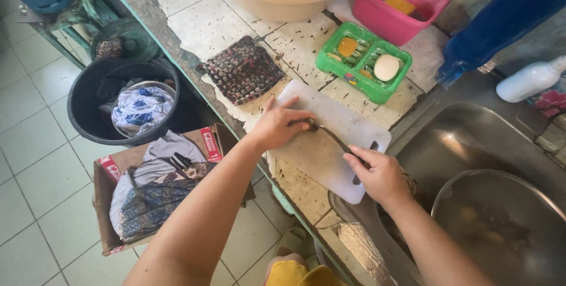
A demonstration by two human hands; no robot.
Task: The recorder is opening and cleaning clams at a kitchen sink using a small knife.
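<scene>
A white cutting board [330, 159] lies on the tiled counter beside the sink. My left hand [277, 126] rests on its near-left part and pinches a small dark piece of food [311, 125]. My right hand [380, 174] grips the dark handle of a knife [337, 140], whose blade reaches to the food piece. The two hands are about a hand's width apart over the board.
A metal sink [471, 139] holds a metal bowl [501, 221] at right. Behind the board: a woven cloth pad [243, 69], a green soap tray [362, 61], a pink tub [395, 0], a beige basin [283, 3]. On the floor: a black bucket [82, 106] and a cardboard box of clothes [109, 174].
</scene>
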